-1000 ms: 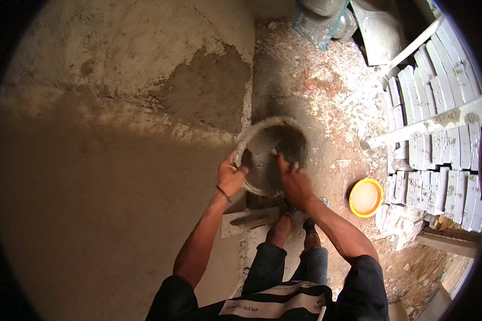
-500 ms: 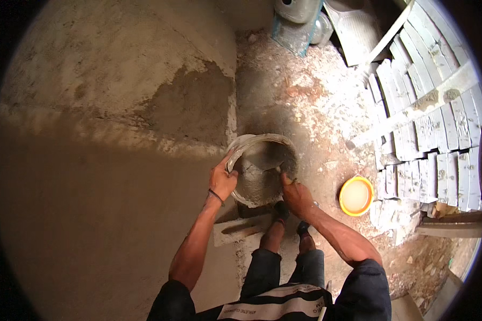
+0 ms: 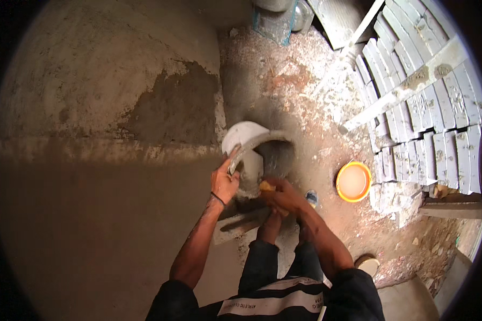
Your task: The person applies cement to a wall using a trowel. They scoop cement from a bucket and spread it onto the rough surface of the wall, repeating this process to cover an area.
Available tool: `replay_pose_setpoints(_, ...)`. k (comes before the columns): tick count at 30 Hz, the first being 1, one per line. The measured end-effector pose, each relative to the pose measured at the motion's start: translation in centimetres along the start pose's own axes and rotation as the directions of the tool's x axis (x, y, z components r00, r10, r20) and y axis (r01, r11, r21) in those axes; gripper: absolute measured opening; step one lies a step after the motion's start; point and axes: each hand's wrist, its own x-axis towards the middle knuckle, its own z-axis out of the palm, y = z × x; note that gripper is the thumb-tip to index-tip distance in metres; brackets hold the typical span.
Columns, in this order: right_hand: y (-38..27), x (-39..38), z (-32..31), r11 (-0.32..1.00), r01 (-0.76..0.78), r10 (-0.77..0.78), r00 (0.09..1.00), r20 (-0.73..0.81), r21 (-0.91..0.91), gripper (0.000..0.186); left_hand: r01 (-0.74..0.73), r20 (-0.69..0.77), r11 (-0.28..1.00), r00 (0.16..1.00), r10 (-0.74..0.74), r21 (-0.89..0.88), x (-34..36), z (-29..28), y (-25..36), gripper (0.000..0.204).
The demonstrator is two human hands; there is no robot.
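My left hand point(image 3: 225, 183) grips the left rim of a mortar-caked bucket point(image 3: 243, 134). The bucket is tilted, its pale outer side showing at the far left and its inside smeared with grey mortar. My right hand point(image 3: 285, 198) is closed round the yellowish handle of a trowel point(image 3: 267, 186) at the bucket's near side. The trowel's blade is blurred and partly lost against the bucket's inside. How much mortar the bucket holds is hard to make out.
A plastered wall point(image 3: 91, 80) with a darker wet patch point(image 3: 174, 104) stands at the left. To the right are an orange-rimmed bucket of cloudy liquid point(image 3: 353, 182), stacked pale slabs point(image 3: 428, 139) and a leaning pole point(image 3: 401, 99). A round container point(image 3: 367, 264) sits near right.
The bucket has tipped, baring more of its outer side. My right hand with the trowel has moved left and slightly nearer. The surroundings have shifted left in view.
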Motion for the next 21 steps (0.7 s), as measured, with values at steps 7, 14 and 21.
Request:
replay_pose_setpoints(7, 2.4, 1.3, 1.0, 0.864, -0.132, -0.068, 0.926, -0.372, -0.487, 0.042, -0.017, -0.009, 1.0, 1.0, 0.017, 0.007, 1.5, 1.1, 1.8, 0.072)
replay_pose_setpoints(14, 3.9, 2.3, -1.1, 0.944, 0.09, -0.229, 0.871, -0.435, -0.316, 0.044, -0.075, 0.006, 0.997, 0.997, 0.075, -0.027, 0.7, -0.1, 0.1, 0.075)
replay_pose_setpoints(21, 7.8, 2.6, -0.2, 0.734, -0.267, 0.32, 0.947, 0.028, 0.625, 0.041, -0.191, 0.085, 0.979, 0.979, 0.185, 0.068, 1.2, 1.1, 1.8, 0.074)
